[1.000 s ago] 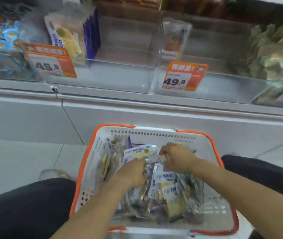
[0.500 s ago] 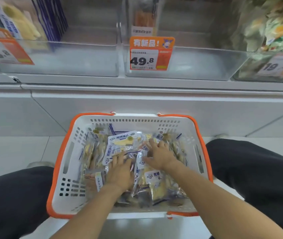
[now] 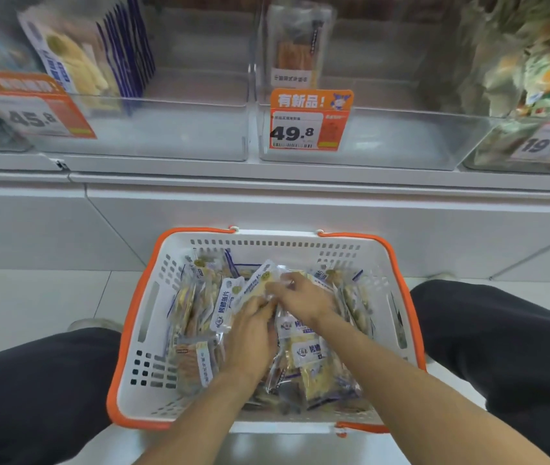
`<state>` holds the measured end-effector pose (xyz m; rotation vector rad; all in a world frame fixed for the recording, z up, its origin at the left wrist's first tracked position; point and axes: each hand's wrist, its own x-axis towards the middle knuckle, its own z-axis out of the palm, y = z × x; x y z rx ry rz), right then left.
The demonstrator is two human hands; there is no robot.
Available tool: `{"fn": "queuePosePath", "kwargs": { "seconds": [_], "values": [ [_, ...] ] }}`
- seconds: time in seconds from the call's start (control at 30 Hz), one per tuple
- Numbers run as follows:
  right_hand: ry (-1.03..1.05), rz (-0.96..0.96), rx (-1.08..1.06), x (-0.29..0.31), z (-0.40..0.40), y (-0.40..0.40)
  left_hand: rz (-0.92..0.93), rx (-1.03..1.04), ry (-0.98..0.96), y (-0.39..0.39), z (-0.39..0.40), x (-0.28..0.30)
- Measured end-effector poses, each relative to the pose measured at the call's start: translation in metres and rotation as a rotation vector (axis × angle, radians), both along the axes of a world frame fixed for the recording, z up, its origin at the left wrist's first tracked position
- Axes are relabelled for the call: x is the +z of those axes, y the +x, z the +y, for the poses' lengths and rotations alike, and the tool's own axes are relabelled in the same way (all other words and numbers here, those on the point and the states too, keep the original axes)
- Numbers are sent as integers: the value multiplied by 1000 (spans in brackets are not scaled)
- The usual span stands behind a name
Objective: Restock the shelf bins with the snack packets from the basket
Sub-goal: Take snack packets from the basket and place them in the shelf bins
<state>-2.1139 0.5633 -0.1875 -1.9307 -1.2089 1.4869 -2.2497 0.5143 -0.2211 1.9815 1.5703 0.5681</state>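
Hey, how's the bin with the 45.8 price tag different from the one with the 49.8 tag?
The 45.8 bin holds a row of packets with yellow contents and blue edges along its left side; the 49.8 bin holds a single upright packet with orange-brown contents. The 45.8 tag is tilted and blurred; the 49.8 tag faces squarely. Both bins are clear plastic and mostly unfilled.

White plastic basket (image 3: 153, 360), perforated walls, smooth and a little shiny, rimmed in orange plastic. Inside, snack packets (image 3: 314, 360) in clear glossy film, crinkled and catching the light, with printed paper-like labels. Far side, the shelf bins (image 3: 173, 129) are clear hard plastic, smooth, slightly frosted along the front. Price tags (image 3: 307, 124) on them look like glossy printed card in orange and white. The shelf front (image 3: 300, 223) below is smooth, matt pale grey. Near left and right, trouser legs (image 3: 32, 397) in dark matt cloth.
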Motion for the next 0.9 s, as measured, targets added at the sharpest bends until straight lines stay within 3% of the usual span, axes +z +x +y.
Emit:
{"fn": "queuePosePath", "kwargs": {
  "seconds": [0.07,0.17,0.3,0.37,0.47,0.57,0.77,0.9],
  "values": [
    [-97,233,-157,6,9,-1,-105,-50,-28,4,6,18],
    [6,213,-244,14,17,6,-242,-43,-111,1,16,40],
    [18,418,-234,33,24,24,-321,250,-30,-24,39,62],
    [4,489,-109,44,26,30,-424,333,-224,-46,56,75],
    [21,594,8,66,31,29,-637,257,-488,-75,77,95],
    [84,593,43,87,37,21,-566,164,-429,-89,91,122],
    [292,474,136,143,41,-12,-185,-69,-355,-119,119,209],
    [476,302,135,191,51,-47,-176,-55,-127,-141,130,265]
  ]
}}
